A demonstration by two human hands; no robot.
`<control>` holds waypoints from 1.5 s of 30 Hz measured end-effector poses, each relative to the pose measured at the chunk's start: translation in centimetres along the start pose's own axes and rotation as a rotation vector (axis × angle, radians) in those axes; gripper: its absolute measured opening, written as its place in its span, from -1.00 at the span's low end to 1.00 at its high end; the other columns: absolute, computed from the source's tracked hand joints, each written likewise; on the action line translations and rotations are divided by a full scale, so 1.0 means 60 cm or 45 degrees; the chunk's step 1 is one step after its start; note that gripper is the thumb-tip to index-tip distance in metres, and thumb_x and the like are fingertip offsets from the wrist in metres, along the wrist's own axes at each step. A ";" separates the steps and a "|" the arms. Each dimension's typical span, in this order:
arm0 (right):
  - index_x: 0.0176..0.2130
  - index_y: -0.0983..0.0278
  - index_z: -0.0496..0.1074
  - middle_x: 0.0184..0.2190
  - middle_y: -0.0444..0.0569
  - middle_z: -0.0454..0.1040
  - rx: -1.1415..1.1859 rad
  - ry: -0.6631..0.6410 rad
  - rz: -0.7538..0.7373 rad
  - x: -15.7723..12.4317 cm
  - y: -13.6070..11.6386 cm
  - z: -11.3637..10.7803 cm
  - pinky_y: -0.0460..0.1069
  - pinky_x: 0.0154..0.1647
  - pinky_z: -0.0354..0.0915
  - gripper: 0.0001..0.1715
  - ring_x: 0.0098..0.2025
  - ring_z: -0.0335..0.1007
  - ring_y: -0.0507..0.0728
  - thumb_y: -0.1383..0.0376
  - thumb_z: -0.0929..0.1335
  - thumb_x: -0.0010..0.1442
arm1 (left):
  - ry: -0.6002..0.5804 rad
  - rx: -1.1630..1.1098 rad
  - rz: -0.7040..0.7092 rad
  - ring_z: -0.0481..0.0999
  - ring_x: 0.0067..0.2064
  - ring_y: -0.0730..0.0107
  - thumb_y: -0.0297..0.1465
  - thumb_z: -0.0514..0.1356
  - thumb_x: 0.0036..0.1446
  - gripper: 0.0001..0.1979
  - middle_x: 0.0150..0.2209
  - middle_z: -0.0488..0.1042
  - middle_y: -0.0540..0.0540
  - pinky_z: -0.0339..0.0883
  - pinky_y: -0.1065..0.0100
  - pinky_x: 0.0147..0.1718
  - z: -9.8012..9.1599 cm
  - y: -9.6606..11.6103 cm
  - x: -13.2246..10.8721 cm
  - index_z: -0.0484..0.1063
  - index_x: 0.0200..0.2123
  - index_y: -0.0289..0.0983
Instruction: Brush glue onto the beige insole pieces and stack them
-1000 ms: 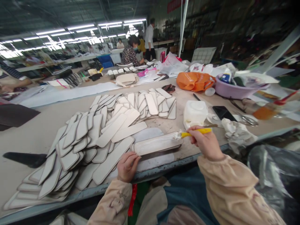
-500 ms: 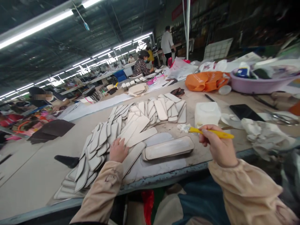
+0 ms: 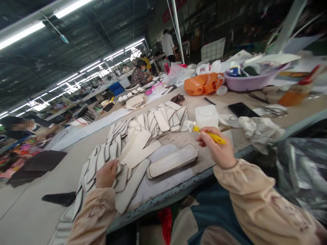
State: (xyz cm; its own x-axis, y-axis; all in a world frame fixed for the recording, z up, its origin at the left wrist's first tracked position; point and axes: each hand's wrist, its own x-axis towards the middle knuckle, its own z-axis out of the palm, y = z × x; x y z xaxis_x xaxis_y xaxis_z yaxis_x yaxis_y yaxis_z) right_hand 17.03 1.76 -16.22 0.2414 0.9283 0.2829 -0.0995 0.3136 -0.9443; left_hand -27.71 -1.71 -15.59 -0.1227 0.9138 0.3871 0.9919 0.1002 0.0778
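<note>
My right hand (image 3: 217, 147) grips a brush (image 3: 211, 135) by its yellow handle. White paste coats the bristles, close to the front of a white plastic tub (image 3: 207, 116). At the left, my left hand (image 3: 106, 174) pinches the near corner of some flat cream strips (image 3: 135, 146), fanned out over the heap. Around it lie many pale rounded panels (image 3: 102, 158) with dark edges, overlapping in rows. Between my hands rests a neat stack of long rounded panels (image 3: 173, 160), its top looking slightly smeared. Another long panel (image 3: 133, 185) lies slantwise nearer the table edge.
Right of the tub are a black phone (image 3: 243, 110), crumpled paper (image 3: 260, 131), an orange bag (image 3: 203, 84) and a lilac basin (image 3: 245, 81). A dark pointed object (image 3: 58, 199) and dark sheets (image 3: 38, 166) lie left. Co-workers sit and stand farther off.
My left hand has gone from resting flat on the strips to pinching their near corner, and the fan has shifted. The view has swung right; the brush stays in my right hand.
</note>
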 end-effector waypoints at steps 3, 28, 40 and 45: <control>-0.14 0.21 0.38 -0.21 -0.01 0.52 0.007 -0.065 -0.115 -0.002 0.005 0.007 0.03 -0.17 0.42 -0.67 -0.20 0.50 0.13 0.04 0.33 0.22 | -0.009 -0.371 0.112 0.55 -0.26 0.25 -0.13 0.12 0.15 -0.68 -0.30 0.60 -0.04 0.41 0.36 -0.27 -0.049 0.061 -0.011 0.54 -0.25 -0.20; -0.18 0.23 0.36 -0.46 -0.05 0.46 -1.376 -0.274 -0.197 -0.008 0.089 0.028 -0.02 -0.45 0.09 -0.76 -0.45 0.38 0.18 0.26 0.32 0.09 | -0.383 -1.000 -0.428 0.44 -0.47 0.39 -0.22 0.34 -0.16 -0.66 -0.53 0.46 0.02 0.32 0.35 -0.44 0.109 0.207 -0.038 0.49 -0.30 -0.28; -0.16 0.24 0.36 -0.50 -0.05 0.45 -1.530 -0.350 -0.148 -0.010 0.096 0.034 -0.02 -0.49 0.02 -0.74 -0.49 0.35 0.17 0.25 0.31 0.10 | -0.267 -0.855 -0.283 0.48 -0.43 0.38 -0.21 0.26 0.01 -0.71 -0.43 0.52 -0.03 0.36 0.33 -0.35 0.117 0.186 -0.048 0.50 -0.24 -0.27; -0.15 0.24 0.35 -0.50 -0.06 0.46 -1.561 -0.366 -0.125 -0.010 0.095 0.035 -0.02 -0.49 0.03 -0.74 -0.50 0.35 0.16 0.25 0.32 0.11 | 0.073 -0.858 -0.026 0.50 -0.34 0.39 -0.32 0.20 0.13 -0.82 -0.29 0.52 -0.12 0.41 0.36 -0.37 0.109 0.169 -0.101 0.50 -0.24 -0.28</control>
State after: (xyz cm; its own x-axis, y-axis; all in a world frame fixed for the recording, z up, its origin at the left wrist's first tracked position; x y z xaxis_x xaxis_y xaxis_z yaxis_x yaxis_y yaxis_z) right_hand 14.29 3.41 -21.43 -0.0366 0.9698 0.2411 0.9022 0.1358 -0.4093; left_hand -16.69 -3.68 -23.14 -0.1609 0.8901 0.4264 0.7550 -0.1672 0.6340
